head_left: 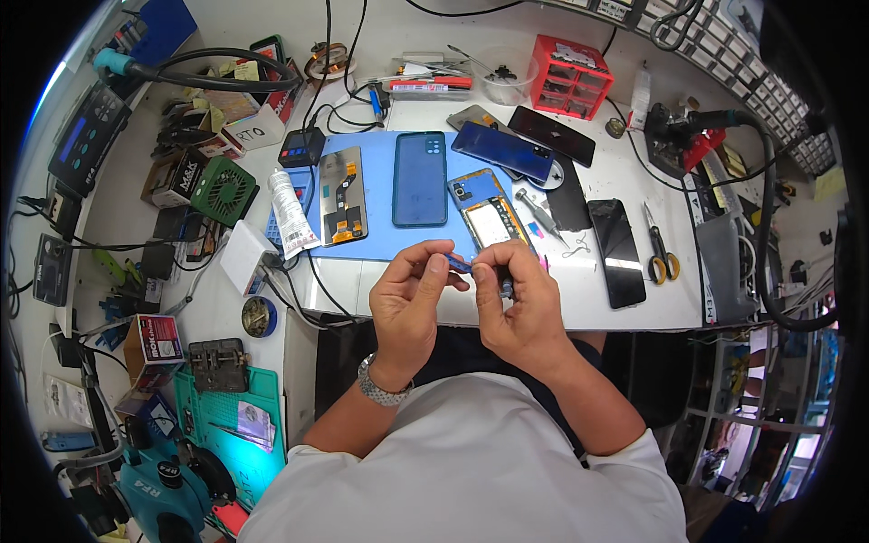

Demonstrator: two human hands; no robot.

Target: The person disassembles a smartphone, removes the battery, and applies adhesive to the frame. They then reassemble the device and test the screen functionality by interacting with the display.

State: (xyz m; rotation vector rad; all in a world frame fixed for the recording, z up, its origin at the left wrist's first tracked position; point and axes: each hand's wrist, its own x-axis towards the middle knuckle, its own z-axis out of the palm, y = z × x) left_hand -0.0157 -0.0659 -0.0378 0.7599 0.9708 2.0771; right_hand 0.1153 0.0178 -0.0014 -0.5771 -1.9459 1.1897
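Observation:
My left hand (pixel 409 306) and my right hand (pixel 520 303) meet in front of the bench edge. Between their fingertips they pinch a small blue strip (pixel 459 263), mostly covered by the fingers. A dark, rounded end of something (pixel 506 287) shows below my right fingers; its kind is hidden. Just beyond the hands lies an opened phone (pixel 490 217) with its inner parts bare. To its left is a dark teal phone case (pixel 421 179), and farther left a phone screen assembly (pixel 343 195) with its back up. A grey precision screwdriver (pixel 540 215) rests right of the opened phone.
A blue mat (pixel 380 237) lies under these parts. Black phone (pixel 617 253) and scissors (pixel 663 244) are at the right, a blue phone (pixel 503 152) behind. A white tube (pixel 293 213) and green fan (pixel 224 190) stand left. Red drawer box (pixel 570 77) is at the back.

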